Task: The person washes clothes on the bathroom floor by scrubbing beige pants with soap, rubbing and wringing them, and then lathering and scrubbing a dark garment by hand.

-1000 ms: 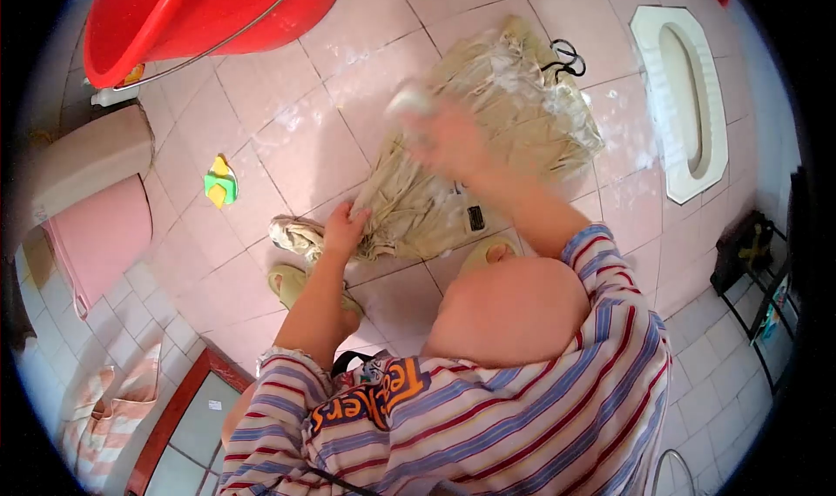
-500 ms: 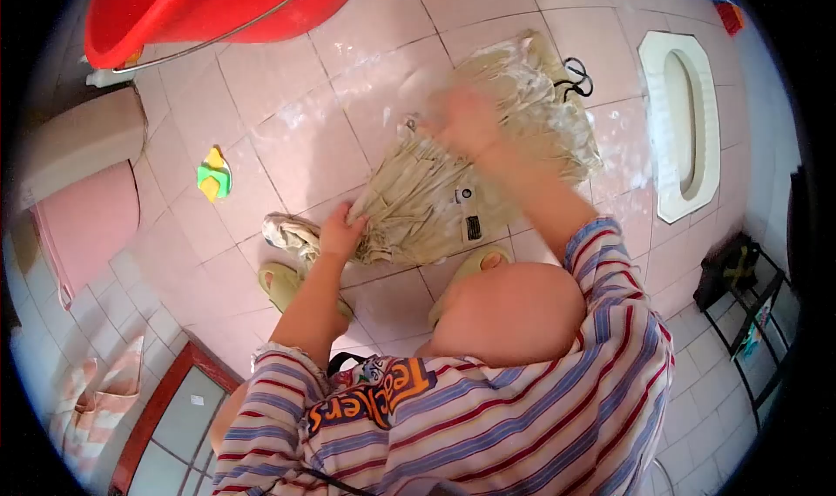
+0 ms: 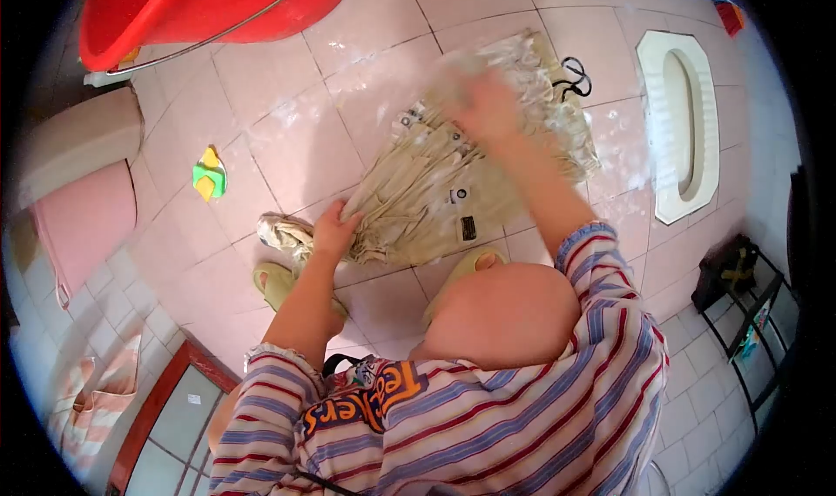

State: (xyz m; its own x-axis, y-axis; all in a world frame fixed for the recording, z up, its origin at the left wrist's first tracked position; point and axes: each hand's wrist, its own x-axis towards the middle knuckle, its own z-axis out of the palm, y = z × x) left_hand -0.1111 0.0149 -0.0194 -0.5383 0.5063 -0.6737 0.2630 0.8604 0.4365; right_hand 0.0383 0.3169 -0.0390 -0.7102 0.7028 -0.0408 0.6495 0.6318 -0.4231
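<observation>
A wet, wrinkled beige garment (image 3: 418,202) with a black drawstring lies spread on the pink tiled floor, with white suds on its upper part. Its lower left end is bunched up. My left hand (image 3: 334,228) grips the garment near that end, fingers closed on the cloth. Over the upper middle of the garment is my right hand (image 3: 486,108), smeared by motion. Something pale and blurred shows at its fingertips, too unclear to name.
A red tub (image 3: 218,13) with a metal handle stands at the upper left. A green and yellow object (image 3: 209,175) lies on the floor at the left. The squat toilet (image 3: 649,130) is at the right, above a black rack (image 3: 740,330).
My right hand has moved from the garment's left edge over its upper part, a little to the right. My left hand keeps its hold on the cloth. The view has shifted slightly.
</observation>
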